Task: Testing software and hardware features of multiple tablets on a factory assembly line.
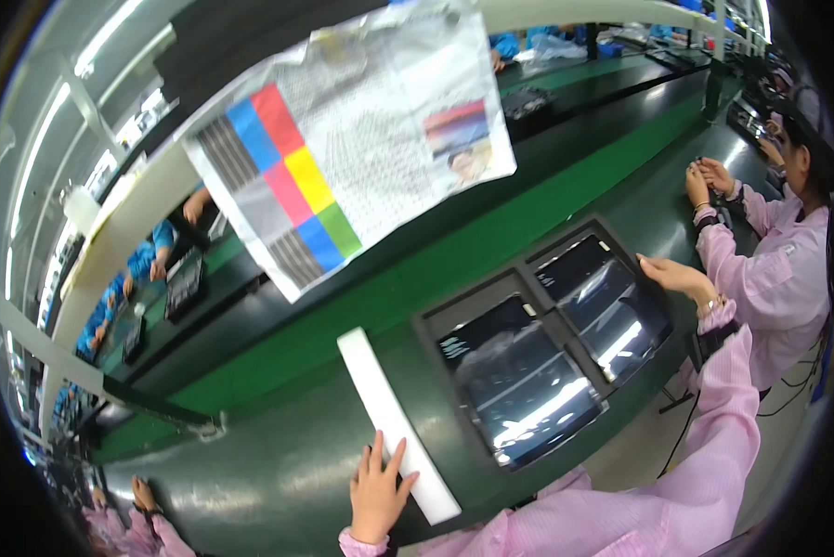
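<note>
Partly beneath the left hand [378, 492] — fingers apart — a long white strip [384, 406].

Single head view, left fisheye of a worn pair, looks down and ahead across the green bench [278, 455] from its near side, left hand [377, 492] and right hand [679, 278] fairly close, bench slanting up rightward.
</note>
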Demonstrator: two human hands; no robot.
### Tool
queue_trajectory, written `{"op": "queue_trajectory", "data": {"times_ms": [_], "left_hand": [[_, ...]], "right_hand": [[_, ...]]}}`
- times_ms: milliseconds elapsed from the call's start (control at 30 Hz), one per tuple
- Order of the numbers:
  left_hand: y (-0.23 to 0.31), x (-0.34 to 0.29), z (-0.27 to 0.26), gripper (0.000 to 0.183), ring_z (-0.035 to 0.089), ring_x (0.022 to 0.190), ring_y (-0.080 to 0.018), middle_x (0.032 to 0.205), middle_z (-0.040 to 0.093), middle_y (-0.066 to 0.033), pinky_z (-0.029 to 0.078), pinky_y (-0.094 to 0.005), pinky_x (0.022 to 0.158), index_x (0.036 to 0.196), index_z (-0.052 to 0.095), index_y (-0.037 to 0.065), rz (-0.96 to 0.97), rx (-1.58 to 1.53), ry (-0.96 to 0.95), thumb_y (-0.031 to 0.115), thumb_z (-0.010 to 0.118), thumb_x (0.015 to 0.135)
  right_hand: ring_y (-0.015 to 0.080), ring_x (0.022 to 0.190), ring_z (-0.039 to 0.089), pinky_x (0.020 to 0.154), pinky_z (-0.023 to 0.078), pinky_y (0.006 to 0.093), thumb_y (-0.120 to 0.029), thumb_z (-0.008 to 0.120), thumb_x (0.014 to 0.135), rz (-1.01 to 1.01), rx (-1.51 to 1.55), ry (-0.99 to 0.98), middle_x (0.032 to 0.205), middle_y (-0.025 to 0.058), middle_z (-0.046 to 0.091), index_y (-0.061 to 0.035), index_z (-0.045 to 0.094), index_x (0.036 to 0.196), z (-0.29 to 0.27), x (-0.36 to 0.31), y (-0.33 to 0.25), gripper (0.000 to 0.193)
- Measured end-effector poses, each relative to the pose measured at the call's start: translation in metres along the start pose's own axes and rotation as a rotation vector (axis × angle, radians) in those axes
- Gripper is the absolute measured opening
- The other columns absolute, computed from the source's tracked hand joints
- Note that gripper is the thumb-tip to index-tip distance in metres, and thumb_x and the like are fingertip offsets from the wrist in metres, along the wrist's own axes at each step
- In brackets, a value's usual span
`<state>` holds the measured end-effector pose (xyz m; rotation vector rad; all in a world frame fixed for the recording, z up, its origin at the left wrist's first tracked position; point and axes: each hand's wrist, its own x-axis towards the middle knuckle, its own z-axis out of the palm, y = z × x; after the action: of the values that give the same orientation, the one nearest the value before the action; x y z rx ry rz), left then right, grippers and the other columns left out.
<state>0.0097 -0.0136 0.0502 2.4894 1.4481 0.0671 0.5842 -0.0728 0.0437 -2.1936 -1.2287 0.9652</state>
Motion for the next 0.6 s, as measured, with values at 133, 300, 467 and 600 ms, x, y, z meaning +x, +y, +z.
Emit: {"op": "queue_trajectory", "data": {"times_ms": [133, 300, 467, 600], "left_hand": [[-0.020, -0.022, 0.007, 0.059, 0.045, 0.120, -0.0346, 0.138, 0.040, -0.0133, 0.043, -0.0491, 0.089, 0.134, 0.044, 0.026, -0.143, -0.108, -0.032, 0.014, 0.062, 0.080], [-0.069, -0.069, -0.020, 0.063, 0.049, 0.115, -0.0379, 0.136, 0.039, -0.0236, 0.044, -0.0399, 0.089, 0.135, 0.043, 0.020, -0.288, -0.208, 0.012, -0.003, 0.054, 0.078], [-0.046, -0.055, 0.000, 0.058, 0.049, 0.115, -0.0393, 0.137, 0.039, -0.0248, 0.044, -0.0388, 0.089, 0.133, 0.046, 0.017, -0.281, -0.269, 0.109, -0.004, 0.051, 0.079], [-0.035, -0.041, -0.012, 0.048, 0.044, 0.122, -0.0374, 0.133, 0.043, -0.0255, 0.039, -0.0359, 0.097, 0.129, 0.050, 0.013, -0.416, -0.425, 0.101, -0.001, 0.049, 0.083]], "right_hand": [[0.0301, 0.133, 0.031, 0.109, 0.022, 0.0340, -0.045, 0.038, 0.096, -0.204, -0.048, -0.171, 0.141, 0.0203, 0.036, -0.0066, 0.030, 0.142, 0.054, -0.022, -0.050, 0.060], [0.0296, 0.115, 0.048, 0.100, 0.034, 0.0340, -0.035, 0.045, 0.095, -0.334, 0.015, -0.265, 0.129, 0.0196, 0.046, -0.0060, 0.029, 0.142, 0.115, -0.043, -0.080, 0.057], [0.0262, 0.101, 0.054, 0.093, 0.040, 0.0337, -0.031, 0.049, 0.093, -0.400, 0.015, -0.200, 0.123, 0.0182, 0.049, -0.0049, 0.029, 0.142, 0.100, -0.029, -0.073, 0.058], [0.0262, 0.103, 0.054, 0.088, 0.044, 0.0334, -0.030, 0.053, 0.092, -0.364, 0.018, -0.163, 0.130, 0.0206, 0.047, -0.0066, 0.024, 0.144, 0.103, -0.029, -0.062, 0.065]]}}
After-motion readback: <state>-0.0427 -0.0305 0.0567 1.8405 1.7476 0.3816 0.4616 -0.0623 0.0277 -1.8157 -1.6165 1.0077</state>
